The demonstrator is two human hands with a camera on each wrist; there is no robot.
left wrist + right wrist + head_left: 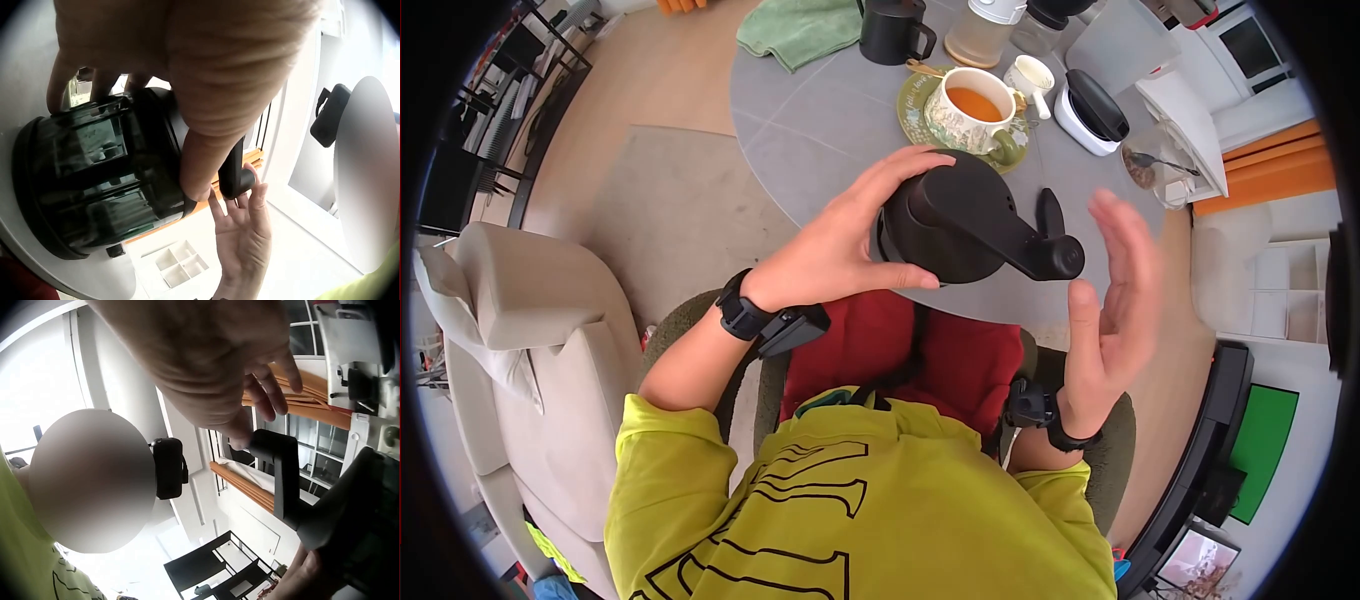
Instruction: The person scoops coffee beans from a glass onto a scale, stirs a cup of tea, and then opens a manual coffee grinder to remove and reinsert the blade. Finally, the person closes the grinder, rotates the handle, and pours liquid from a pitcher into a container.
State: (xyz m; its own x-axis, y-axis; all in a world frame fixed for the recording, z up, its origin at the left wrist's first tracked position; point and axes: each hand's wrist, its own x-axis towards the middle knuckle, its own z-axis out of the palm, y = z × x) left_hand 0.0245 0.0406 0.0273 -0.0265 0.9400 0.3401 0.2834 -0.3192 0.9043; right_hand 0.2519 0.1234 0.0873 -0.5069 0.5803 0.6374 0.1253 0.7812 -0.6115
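A dark see-through jar [81, 181] with a black crank lid [960, 215] stands upright at the near edge of the grey table [800, 150]. My left hand [830, 245] grips it around the top, thumb on the near side and fingers round the far side. The crank arm [287, 481] points right and ends in a round knob [1062, 258]. Just beyond that knob, my right hand [1115, 300] is held up with fingers extended and thumb apart, holding nothing. A small black piece [1050, 212] shows beside the crank.
Behind the jar, a patterned cup [952, 125] of orange-brown liquid sits on a green saucer [915, 100], near a small white jug [1028, 75]. A black mug [890, 35], a green cloth [800, 35], a black-and-white container [1090, 115] and a glass with a spoon [1165, 163] stand around.
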